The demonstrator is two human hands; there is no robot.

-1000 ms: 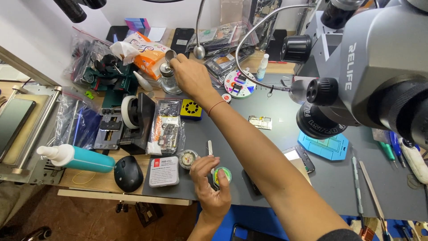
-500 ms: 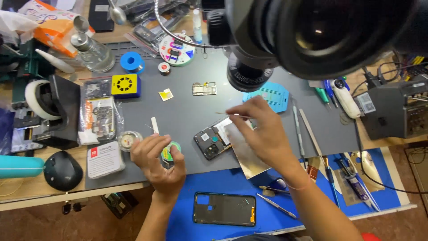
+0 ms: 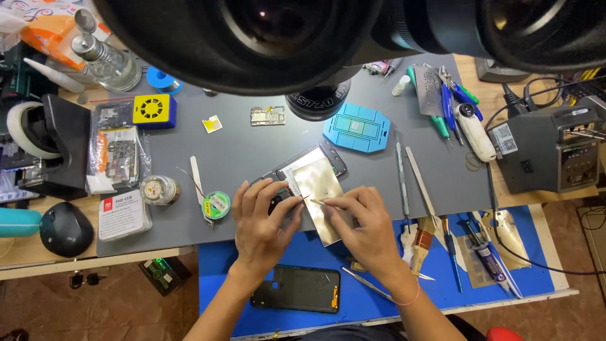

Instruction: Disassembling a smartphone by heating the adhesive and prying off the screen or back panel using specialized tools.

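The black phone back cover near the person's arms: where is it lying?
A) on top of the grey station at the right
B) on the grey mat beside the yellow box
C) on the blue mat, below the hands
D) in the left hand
C: the black phone back cover lies flat on the blue mat, between the forearms and below the left hand and right hand.

Under your hands you see a pale gold metal plate (image 3: 322, 196) on a grey mat (image 3: 252, 148), a blue mat (image 3: 379, 265) below, a black phone cover (image 3: 297, 288), and a yellow square block (image 3: 151, 110).
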